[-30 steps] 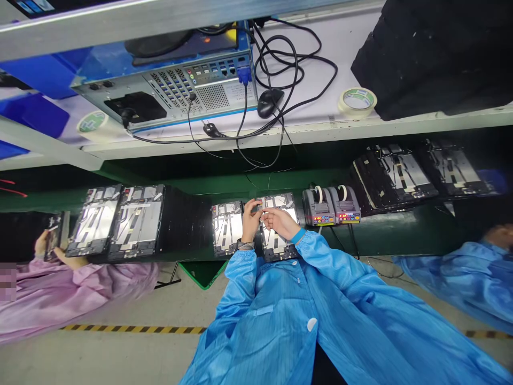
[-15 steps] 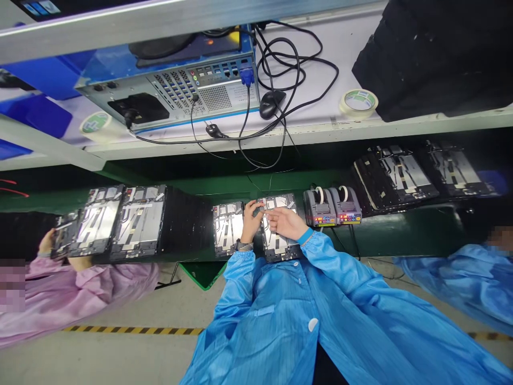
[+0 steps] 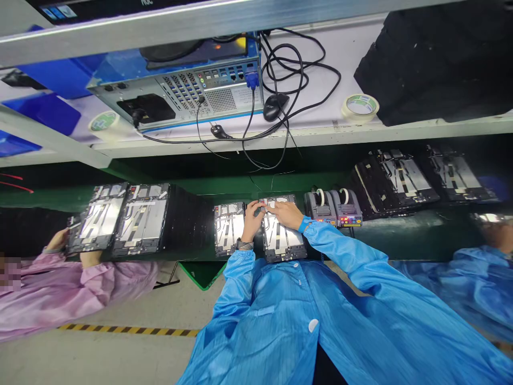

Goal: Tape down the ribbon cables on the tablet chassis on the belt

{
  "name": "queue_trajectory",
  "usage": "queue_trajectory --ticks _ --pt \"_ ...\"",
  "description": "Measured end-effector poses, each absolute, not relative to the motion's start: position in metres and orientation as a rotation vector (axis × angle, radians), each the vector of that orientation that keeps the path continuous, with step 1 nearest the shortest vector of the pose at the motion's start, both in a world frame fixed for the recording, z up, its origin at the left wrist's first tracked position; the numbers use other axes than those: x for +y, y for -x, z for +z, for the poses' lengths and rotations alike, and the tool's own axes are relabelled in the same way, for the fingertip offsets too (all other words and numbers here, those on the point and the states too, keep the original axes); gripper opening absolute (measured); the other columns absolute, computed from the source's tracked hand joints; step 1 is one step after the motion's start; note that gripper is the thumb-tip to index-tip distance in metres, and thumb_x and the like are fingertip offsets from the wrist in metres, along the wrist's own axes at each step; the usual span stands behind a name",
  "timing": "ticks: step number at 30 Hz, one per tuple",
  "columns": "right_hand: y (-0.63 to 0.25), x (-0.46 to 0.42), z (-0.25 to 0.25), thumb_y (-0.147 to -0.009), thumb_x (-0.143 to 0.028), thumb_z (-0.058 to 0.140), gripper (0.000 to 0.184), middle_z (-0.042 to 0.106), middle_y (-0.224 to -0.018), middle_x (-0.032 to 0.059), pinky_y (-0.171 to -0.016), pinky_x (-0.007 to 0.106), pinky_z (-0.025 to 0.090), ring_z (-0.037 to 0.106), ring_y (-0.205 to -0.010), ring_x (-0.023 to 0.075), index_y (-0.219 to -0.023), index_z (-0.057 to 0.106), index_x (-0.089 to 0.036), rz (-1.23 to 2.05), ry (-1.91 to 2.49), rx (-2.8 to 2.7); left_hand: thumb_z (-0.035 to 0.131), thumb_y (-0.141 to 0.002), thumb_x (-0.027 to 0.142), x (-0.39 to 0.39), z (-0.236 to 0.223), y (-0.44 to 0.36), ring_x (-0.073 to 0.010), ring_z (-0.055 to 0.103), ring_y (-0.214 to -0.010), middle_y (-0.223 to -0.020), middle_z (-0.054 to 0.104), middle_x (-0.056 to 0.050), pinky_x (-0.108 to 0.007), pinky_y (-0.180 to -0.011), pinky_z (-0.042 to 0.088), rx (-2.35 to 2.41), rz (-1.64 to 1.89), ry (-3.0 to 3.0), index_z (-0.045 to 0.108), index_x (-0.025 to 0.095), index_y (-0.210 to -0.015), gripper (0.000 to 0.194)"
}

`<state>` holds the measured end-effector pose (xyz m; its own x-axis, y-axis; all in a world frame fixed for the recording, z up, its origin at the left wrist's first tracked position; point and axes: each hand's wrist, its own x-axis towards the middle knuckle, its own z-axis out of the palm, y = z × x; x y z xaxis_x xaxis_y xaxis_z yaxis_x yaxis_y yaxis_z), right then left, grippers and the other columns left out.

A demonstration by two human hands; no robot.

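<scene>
An opened tablet [image 3: 282,243], its silvery inside and dark ribbon cables showing, lies on the dark green bench before me. My left hand [image 3: 251,222] is at its upper left corner, thumb and fingers curled together; what is between them is too small to make out. Across the tablet's upper part lies my right hand [image 3: 289,215], palm down, fingers stretched toward the left fingertips and touching the tablet. Just left sits a second opened tablet [image 3: 229,230], partly behind my left wrist.
Two grey tape dispensers [image 3: 320,206] with lit displays stand to the right, then stacked opened tablets [image 3: 404,179]. More tablets [image 3: 140,224] lie left, where a co-worker's hand [image 3: 58,240] holds one. Above, a shelf carries a computer case [image 3: 208,99], cables and a tape roll [image 3: 360,107].
My right hand has turned palm down and lowered onto the tablet; before, its fingertips met my left hand's above it. The co-worker at left has set a tablet against the others.
</scene>
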<state>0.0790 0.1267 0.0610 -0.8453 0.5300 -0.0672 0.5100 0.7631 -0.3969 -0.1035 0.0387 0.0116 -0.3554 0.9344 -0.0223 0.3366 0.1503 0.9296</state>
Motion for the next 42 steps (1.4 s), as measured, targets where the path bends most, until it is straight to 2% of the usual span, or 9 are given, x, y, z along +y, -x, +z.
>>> queue_trajectory --ticks 7,12,16,20,23,26,33,36,42 --pt "-0.077 0.122 0.055 -0.094 -0.009 0.049 0.05 0.068 -0.105 0.017 -0.083 0.038 0.039 0.059 -0.094 0.0275 -0.142 0.058 -0.017 0.505 0.718 -2.986 0.065 -0.091 0.026 0.04 0.016 0.106 -0.0271 0.047 -0.137 -0.128 0.058 -0.008 -0.047 -0.12 0.03 1.789 1.196 -1.283 0.075 0.03 -0.105 0.018" --pt "-0.087 0.122 0.07 -0.092 -0.013 0.054 0.039 0.069 -0.102 0.0152 -0.09 0.039 0.04 0.06 -0.095 0.027 -0.128 0.069 -0.017 0.659 0.753 -2.844 0.072 -0.086 0.031 0.048 0.025 0.109 -0.0276 0.051 -0.132 -0.122 0.061 -0.008 -0.047 -0.118 0.032 1.794 1.17 -1.358 0.075 0.028 -0.1 0.014" --pt "-0.152 0.102 0.06 -0.099 -0.023 0.042 0.039 0.07 -0.102 0.0109 -0.087 0.036 0.046 0.063 -0.092 0.0238 -0.124 0.071 -0.02 0.813 1.167 -2.115 0.076 -0.081 0.027 0.058 0.032 0.116 -0.0281 0.054 -0.127 -0.12 0.062 -0.007 -0.048 -0.116 0.035 1.782 1.093 -1.418 0.076 0.027 -0.095 0.014" --pt "-0.256 0.066 0.002 -0.097 -0.036 0.041 0.044 0.07 -0.092 0.0102 -0.073 0.034 0.05 0.06 -0.073 0.0214 -0.12 0.071 -0.014 0.706 1.707 -1.388 0.079 -0.076 0.025 0.066 0.033 0.123 -0.0268 0.059 -0.118 -0.114 0.064 -0.006 -0.046 -0.113 0.04 1.756 1.047 -1.45 0.074 0.025 -0.091 0.016" --pt "-0.317 0.037 -0.05 -0.089 -0.033 0.043 0.05 0.069 -0.085 0.0102 -0.08 0.038 0.052 0.062 -0.075 0.0235 -0.124 0.07 -0.009 0.572 2.045 -1.187 0.076 -0.081 0.031 0.063 0.027 0.117 -0.0239 0.06 -0.118 -0.125 0.063 -0.007 -0.042 -0.109 0.046 1.744 1.142 -1.292 0.068 0.026 -0.114 0.035" --pt "-0.341 0.02 -0.086 -0.084 -0.027 0.045 0.061 0.069 -0.091 0.011 -0.091 0.04 0.051 0.064 -0.087 0.0258 -0.141 0.06 -0.009 0.561 2.17 -1.266 0.072 -0.088 0.04 0.043 0.018 0.103 -0.0232 0.056 -0.13 -0.145 0.053 -0.011 -0.04 -0.112 0.044 1.811 1.273 -0.987 0.052 0.027 -0.137 0.055" --pt "-0.326 0.037 -0.1 -0.089 -0.024 0.045 0.084 0.064 -0.113 0.0135 -0.093 0.041 0.052 0.064 -0.099 0.0276 -0.166 0.015 -0.014 0.538 2.165 -1.389 0.066 -0.091 0.056 -0.032 0.003 0.068 -0.0247 0.049 -0.141 -0.153 0.049 -0.012 -0.041 -0.119 0.039 1.907 1.121 -0.744 0.046 0.026 -0.144 0.064" --pt "-0.328 0.048 -0.094 -0.083 -0.018 0.051 0.088 0.065 -0.109 0.0129 -0.089 0.041 0.052 0.064 -0.09 0.0278 -0.166 0.022 -0.019 0.519 2.2 -1.479 0.063 -0.092 0.059 -0.053 0.006 0.06 -0.0246 0.052 -0.138 -0.147 0.055 -0.011 -0.041 -0.118 0.04 1.905 1.042 -0.747 0.049 0.026 -0.144 0.063" --pt "-0.346 0.058 -0.091 -0.073 -0.013 0.059 0.083 0.06 -0.065 -0.0002 -0.088 0.038 0.05 0.059 -0.069 0.0225 -0.155 0.048 -0.019 0.651 2.175 -1.31 0.063 -0.091 0.06 -0.068 0.025 0.053 -0.0254 0.064 -0.12 -0.134 0.064 -0.015 -0.042 -0.107 0.05 1.846 0.966 -0.743 0.053 0.022 -0.144 0.066"
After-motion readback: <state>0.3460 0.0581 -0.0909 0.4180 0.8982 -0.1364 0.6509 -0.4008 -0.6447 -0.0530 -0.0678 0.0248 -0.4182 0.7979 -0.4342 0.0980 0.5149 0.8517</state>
